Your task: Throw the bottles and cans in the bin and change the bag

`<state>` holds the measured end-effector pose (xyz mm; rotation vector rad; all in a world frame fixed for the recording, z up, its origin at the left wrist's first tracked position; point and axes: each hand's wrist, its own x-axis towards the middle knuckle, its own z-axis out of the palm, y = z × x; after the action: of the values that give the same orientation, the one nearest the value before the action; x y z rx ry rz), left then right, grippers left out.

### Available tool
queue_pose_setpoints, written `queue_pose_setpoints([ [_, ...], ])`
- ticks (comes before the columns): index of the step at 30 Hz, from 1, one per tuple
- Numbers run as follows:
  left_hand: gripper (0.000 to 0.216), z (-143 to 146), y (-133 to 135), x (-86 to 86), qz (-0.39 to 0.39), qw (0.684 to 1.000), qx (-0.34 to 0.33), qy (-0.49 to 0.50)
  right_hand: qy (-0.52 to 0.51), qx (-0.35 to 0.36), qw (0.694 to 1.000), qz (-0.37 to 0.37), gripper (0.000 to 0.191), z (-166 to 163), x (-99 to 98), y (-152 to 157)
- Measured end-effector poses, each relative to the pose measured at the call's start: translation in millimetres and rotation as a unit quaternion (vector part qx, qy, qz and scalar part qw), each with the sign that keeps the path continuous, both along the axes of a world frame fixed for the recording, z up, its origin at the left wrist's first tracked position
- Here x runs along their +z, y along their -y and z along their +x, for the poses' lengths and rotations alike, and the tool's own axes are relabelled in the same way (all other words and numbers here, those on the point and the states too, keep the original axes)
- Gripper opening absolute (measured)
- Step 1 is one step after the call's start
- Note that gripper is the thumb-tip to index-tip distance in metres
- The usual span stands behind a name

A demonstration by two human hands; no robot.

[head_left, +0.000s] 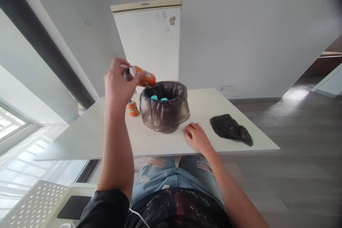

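My left hand (119, 78) is closed round an orange soda can (145, 77), held tilted on its side in the air by the left rim of a bin lined with a dark plastic bag (165, 115). Two turquoise bottle caps (159, 98) show inside the bin. Another orange can (132, 108) stands upright on the table, just left of the bin. My right hand (196, 136) rests on the tabletop to the right of the bin, its fingers loosely curled with nothing visible in them; the palm side is hidden.
A crumpled black plastic bag (231, 128) lies on the white table (88, 137) at the right. Behind the table stands a white refrigerator (152, 42) against the grey wall. A cream perforated plastic item (40, 206) is at the lower left, near the window.
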<state>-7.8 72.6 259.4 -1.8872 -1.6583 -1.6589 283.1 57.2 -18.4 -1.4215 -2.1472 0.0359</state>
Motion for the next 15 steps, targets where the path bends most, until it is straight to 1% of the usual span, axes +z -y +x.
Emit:
queue_pose_setpoints([
  [1, 0.042, 8, -6, 1.4, -0.038, 0.999, -0.026, -0.016, 0.001, 0.0, 1.0, 0.0, 0.015, 0, 0.3, 0],
  [3, 0.04, 24, -22, -2.3, -0.096, 0.992, -0.069, -0.047, 0.003, -0.002, 1.0, -0.001, 0.016, 0, 1.1, 1],
  [6, 0.038, 43, -46, -17.4, -0.165, 0.974, -0.118, -0.1, 0.005, -0.004, 1.0, 0.0, 0.016, 0, 1.3, 1],
  [8, 0.035, 50, -57, -26.8, -0.212, 0.956, -0.145, -0.14, 0.002, -0.002, 1.0, 0.001, 0.016, 0, 0.5, 1],
  [9, 0.033, 50, -59, -29.8, -0.222, 0.952, -0.149, -0.147, 0.0, 0.0, 1.0, 0.0, 0.016, 0, -0.1, 1],
  [10, 0.031, 48, -61, -31.5, -0.216, 0.955, -0.146, -0.141, -0.003, 0.0, 1.0, -0.002, 0.016, 1, -0.8, 0],
  [12, 0.025, 36, -63, -31.9, -0.163, 0.976, -0.105, -0.096, -0.007, 0.001, 1.0, -0.004, 0.016, 1, -2.0, 0],
  [14, 0.023, 13, -67, -31.5, -0.095, 0.994, -0.032, -0.047, -0.006, 0.0, 1.0, -0.004, 0.015, 1, -2.8, -1],
  [15, 0.023, -3, -70, -32.6, -0.079, 0.996, 0.006, -0.038, -0.005, 0.0, 1.0, -0.002, 0.015, 1, -3.0, -1],
])
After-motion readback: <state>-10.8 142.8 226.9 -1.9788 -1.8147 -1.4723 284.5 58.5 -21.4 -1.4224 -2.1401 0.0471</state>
